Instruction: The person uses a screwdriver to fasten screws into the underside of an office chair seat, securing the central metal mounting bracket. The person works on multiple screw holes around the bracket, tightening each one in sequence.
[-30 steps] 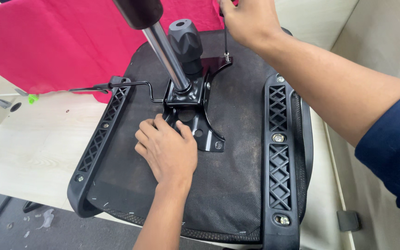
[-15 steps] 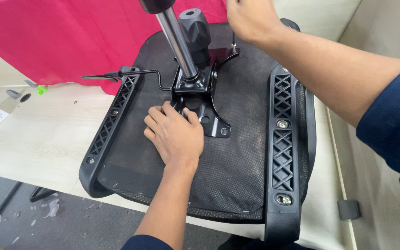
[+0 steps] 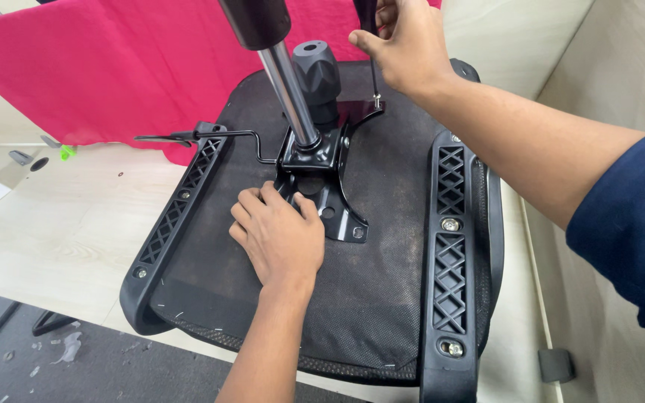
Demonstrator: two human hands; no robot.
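Upturned chair seat on a pale wooden table, both hands at its metal mechanism.

The broad black fabric-covered seat underside carries lattice-patterned plastic arm brackets at either edge; at its centre sits the glossy black steel mounting plate with a chrome cylinder. The left hand lies flat, its grip spread against the plate's near edge. The right hand grips a thin screwdriver upright on the plate's far corner.

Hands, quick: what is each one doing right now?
Left hand: open, pressing flat on the black metal bracket.
Right hand: closed around a screwdriver.
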